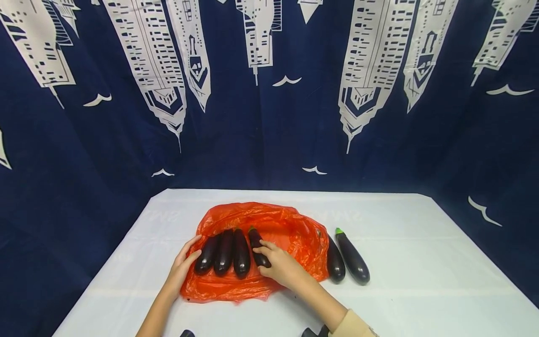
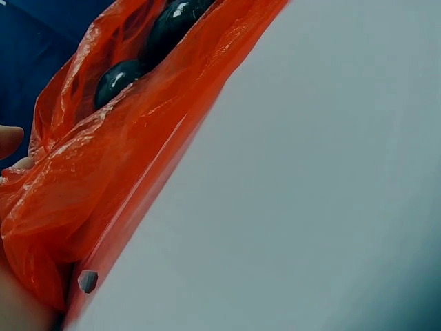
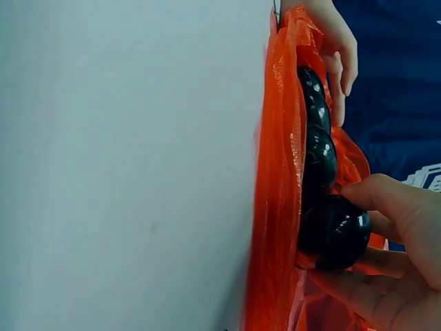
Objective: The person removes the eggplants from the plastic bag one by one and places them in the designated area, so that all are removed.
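My right hand grips a dark purple eggplant by its rounded lower end, inside a spread red plastic bag. The thumb and fingers lie on either side of the glossy eggplant end in the right wrist view. Left of it, three more eggplants lie side by side in the bag, stems away from me. At the bag's left edge rests my left hand, fingers spread and fairly straight, touching the plastic near the leftmost eggplant. Only a bit of that hand shows in the left wrist view.
Right of the bag, one eggplant lies on the white table. Beside it another eggplant has its upper part hidden by the bag's crumpled edge. A dark blue curtain with white building prints hangs behind the table.
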`<state>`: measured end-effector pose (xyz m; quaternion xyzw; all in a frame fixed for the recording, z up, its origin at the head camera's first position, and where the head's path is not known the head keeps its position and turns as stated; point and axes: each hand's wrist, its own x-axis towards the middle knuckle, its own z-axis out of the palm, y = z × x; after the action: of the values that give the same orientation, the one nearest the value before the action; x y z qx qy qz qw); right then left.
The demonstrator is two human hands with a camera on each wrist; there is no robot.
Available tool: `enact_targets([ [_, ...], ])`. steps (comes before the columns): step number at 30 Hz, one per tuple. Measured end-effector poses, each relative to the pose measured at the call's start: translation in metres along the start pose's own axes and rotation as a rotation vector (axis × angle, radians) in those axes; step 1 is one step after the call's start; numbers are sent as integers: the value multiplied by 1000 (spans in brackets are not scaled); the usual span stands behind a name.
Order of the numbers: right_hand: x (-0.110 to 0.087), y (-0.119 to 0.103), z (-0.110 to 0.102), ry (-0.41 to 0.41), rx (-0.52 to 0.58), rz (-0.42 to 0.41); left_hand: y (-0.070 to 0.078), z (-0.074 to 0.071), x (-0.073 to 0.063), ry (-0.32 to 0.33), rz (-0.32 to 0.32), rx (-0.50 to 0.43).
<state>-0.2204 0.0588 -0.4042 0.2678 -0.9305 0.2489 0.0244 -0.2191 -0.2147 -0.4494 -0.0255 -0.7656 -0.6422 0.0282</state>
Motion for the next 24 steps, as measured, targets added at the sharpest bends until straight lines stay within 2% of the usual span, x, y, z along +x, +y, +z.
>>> enact_targets([
  [15,-3,-1,-10,4,19,38,-2,-1,-4,4,3,-1],
  [24,-5,1,-19,39,23,23,-1,-3,0,-9,-2,-14],
])
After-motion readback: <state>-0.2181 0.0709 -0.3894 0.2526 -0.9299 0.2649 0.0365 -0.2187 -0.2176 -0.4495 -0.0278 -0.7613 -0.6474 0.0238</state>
